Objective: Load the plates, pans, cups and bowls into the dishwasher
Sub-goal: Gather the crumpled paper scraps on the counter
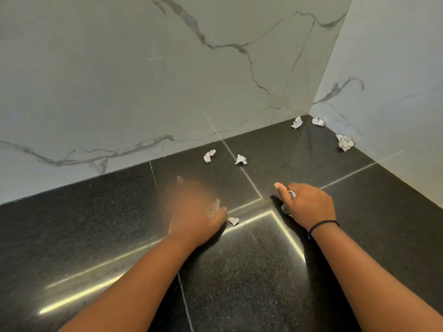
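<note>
Black speckled tiled floor (72, 236) with pale grout lines, meeting white marble-veined walls (119, 80) in a corner at upper right. No plates, pans, cups, bowls or dishwasher in view.

Left hand (194, 209): motion-blurred, reaching down over the floor. A crumpled scrap of paper (214, 208) shows at its thumb side, apparently held; fingers too smeared to tell how far they curl. Another pale bit shows at the blurred fingertips, unclear what.

Just right of the left thumb, a small paper wad (233, 221) lies on the floor, next to a grout line, free of the hand.

Farther back, near the wall: two crumpled pieces, one (209, 156) left of a grout line, one (241, 159) just about on it.

Right hand (309, 204): sharp, back of hand up, fingers curled under around crumpled white paper (291, 194) that peeks out near the thumb and again below the palm. Thumb stretched out to the left. Thin black band (322, 225) at the wrist.

Far right corner: three more wads, two (296, 122) (318, 121) close to the corner, one (344, 142) against the right wall.
</note>
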